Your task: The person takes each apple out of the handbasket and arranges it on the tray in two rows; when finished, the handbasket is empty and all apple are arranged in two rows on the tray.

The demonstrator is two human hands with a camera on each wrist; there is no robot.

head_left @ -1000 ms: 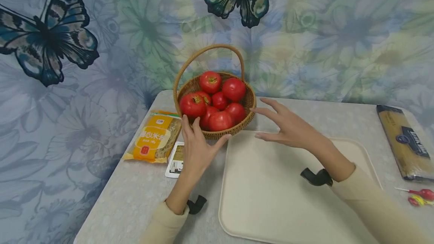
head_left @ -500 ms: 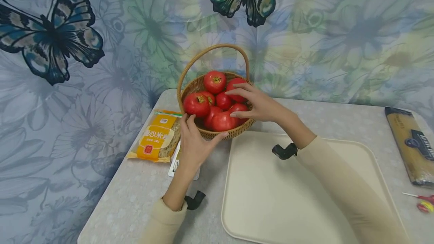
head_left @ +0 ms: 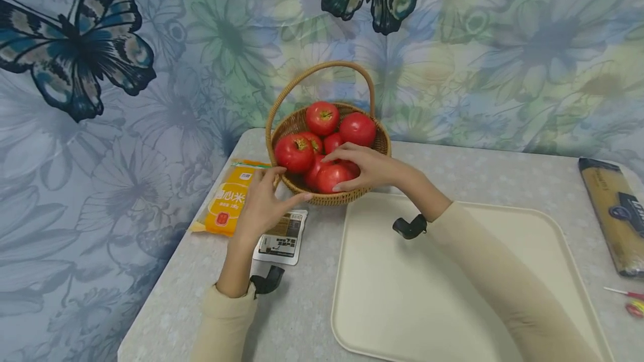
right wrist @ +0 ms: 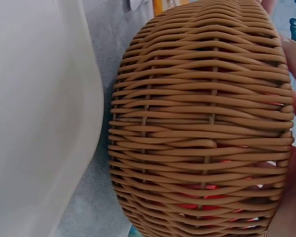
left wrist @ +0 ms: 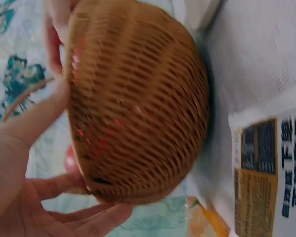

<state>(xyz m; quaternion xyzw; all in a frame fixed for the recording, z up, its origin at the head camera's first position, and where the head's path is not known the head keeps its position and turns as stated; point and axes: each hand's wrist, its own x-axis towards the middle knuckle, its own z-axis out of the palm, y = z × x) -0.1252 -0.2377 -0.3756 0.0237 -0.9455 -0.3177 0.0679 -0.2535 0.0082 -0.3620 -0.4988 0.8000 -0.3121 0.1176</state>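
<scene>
A round wicker basket [head_left: 328, 199] with a tall handle holds several red tomatoes [head_left: 322, 118] at the back of the table. My right hand [head_left: 374, 167] reaches over the basket's front right rim, its fingers and thumb curled round the front tomato [head_left: 328, 179]. In the right wrist view, the wicker wall [right wrist: 202, 123] hides most of that hand. At the front left rim is my left hand [head_left: 263, 201], thumb and fingers spread apart. The left wrist view shows its thumb and fingertips against the rim and side of the basket.
A yellow noodle bag [head_left: 231, 205] and a white-edged packet [head_left: 282, 239] lie left of a large cream tray [head_left: 432, 284]. At the far right are a brown-gold pasta bag [head_left: 611, 217] and lollipops [head_left: 635, 309]. A patterned cloth wall stands behind the table.
My right hand has come left from beside the basket, passed over the tomatoes and lowered round the front one. My left hand has shifted slightly left, uncovering the white-edged packet.
</scene>
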